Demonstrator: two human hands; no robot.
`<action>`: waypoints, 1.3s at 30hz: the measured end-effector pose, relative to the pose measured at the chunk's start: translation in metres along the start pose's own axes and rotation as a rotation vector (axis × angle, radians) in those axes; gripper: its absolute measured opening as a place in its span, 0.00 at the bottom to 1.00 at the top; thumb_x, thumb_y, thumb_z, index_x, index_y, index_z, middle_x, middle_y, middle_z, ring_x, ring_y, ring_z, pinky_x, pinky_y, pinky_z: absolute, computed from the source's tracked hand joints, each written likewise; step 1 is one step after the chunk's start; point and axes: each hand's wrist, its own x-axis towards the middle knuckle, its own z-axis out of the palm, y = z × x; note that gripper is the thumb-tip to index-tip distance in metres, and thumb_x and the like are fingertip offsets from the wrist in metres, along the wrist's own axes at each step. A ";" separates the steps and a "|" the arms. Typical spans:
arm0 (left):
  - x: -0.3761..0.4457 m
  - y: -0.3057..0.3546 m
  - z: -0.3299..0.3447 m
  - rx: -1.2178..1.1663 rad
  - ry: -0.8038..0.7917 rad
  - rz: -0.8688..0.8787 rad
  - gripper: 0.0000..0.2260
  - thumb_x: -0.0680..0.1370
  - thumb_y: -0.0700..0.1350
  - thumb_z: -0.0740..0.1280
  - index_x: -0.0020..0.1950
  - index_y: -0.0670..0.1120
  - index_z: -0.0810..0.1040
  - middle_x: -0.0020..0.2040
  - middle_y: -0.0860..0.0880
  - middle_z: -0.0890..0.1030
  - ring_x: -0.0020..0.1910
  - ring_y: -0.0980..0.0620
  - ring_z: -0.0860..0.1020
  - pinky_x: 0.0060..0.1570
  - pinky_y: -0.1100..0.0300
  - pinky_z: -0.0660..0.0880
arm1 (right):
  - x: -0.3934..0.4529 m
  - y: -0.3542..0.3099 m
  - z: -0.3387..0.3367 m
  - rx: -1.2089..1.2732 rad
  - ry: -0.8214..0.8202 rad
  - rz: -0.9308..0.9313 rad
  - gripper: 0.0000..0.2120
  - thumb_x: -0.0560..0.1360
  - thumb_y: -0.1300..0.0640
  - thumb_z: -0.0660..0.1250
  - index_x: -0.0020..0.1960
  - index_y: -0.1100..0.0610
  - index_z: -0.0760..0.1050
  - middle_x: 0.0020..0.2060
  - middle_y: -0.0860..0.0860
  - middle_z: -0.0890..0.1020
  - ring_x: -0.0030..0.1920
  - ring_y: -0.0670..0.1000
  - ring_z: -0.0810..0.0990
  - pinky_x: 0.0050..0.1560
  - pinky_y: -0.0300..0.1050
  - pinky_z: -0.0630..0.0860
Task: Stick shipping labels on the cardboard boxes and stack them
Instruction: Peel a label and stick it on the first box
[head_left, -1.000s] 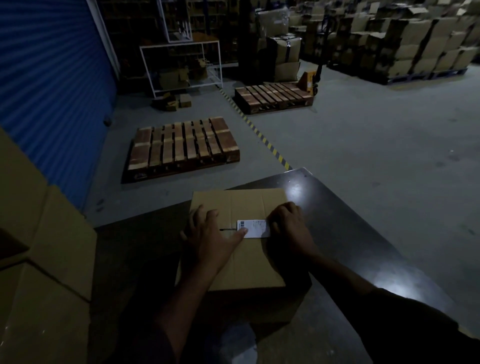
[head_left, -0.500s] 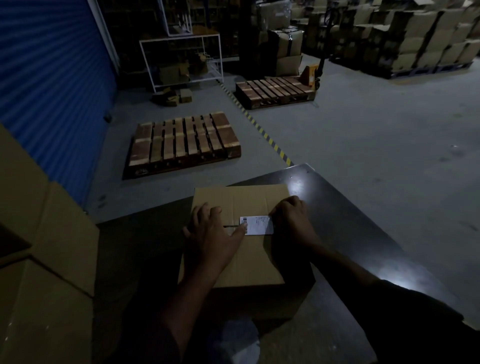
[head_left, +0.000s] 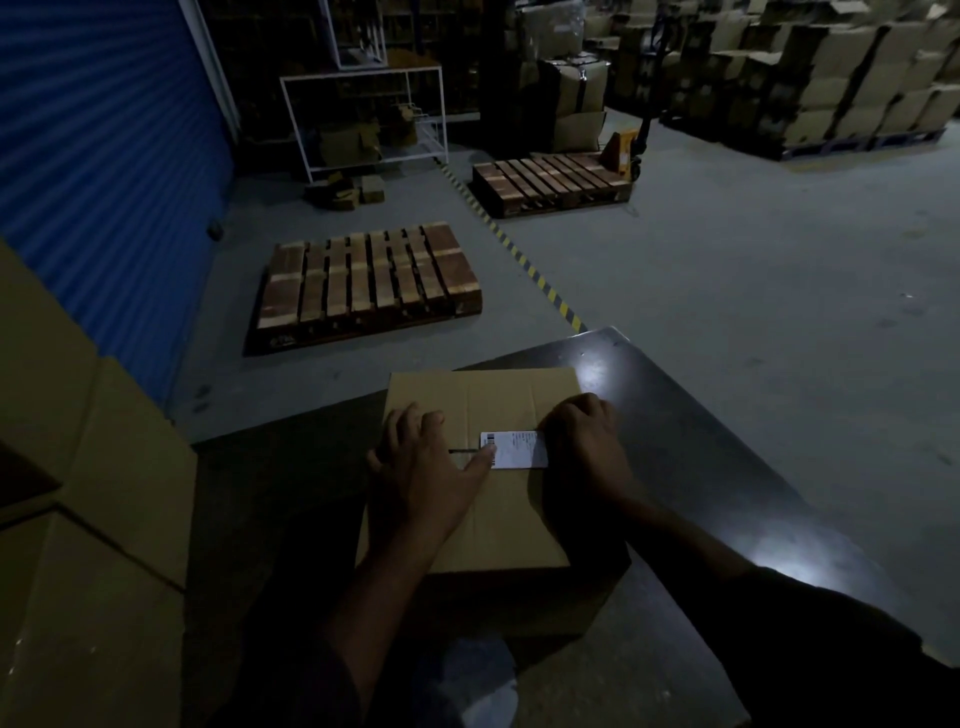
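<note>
The dark worktop (head_left: 727, 467) carries one cardboard box (head_left: 498, 519), which lies flat under both hands. To the left of the hands, other cardboard boxes (head_left: 78, 519) stand stacked. Beyond the worktop, two wooden pallets (head_left: 363, 280) lie on the floor. The left hand (head_left: 421, 467) rests on the box top with fingers spread and relaxed, its grip open, the thumb tip touching the left end of the shipping label (head_left: 514, 449). The right hand (head_left: 582, 441) has its fingers curled down onto the label's right end; whether it pinches the label cannot be told. The label lies on the box top between the two hands.
</note>
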 end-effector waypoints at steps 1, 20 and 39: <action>0.000 0.000 0.000 -0.004 0.001 0.000 0.36 0.75 0.74 0.64 0.75 0.53 0.70 0.81 0.49 0.61 0.82 0.46 0.55 0.77 0.33 0.55 | 0.002 0.001 0.001 -0.025 -0.025 0.000 0.18 0.69 0.51 0.78 0.54 0.55 0.78 0.56 0.52 0.75 0.59 0.54 0.69 0.54 0.43 0.68; -0.002 0.004 -0.004 -0.011 -0.017 0.009 0.27 0.82 0.64 0.63 0.76 0.52 0.70 0.82 0.48 0.61 0.83 0.46 0.51 0.78 0.34 0.53 | -0.007 -0.004 -0.008 -0.081 -0.019 -0.003 0.17 0.68 0.51 0.74 0.53 0.55 0.76 0.55 0.52 0.73 0.57 0.55 0.68 0.54 0.48 0.71; -0.002 0.005 -0.006 0.000 -0.028 0.002 0.26 0.82 0.64 0.63 0.76 0.52 0.70 0.82 0.48 0.61 0.83 0.46 0.52 0.78 0.34 0.53 | -0.009 -0.016 -0.016 0.091 0.048 0.096 0.06 0.74 0.53 0.69 0.50 0.52 0.77 0.53 0.49 0.71 0.55 0.52 0.68 0.50 0.49 0.74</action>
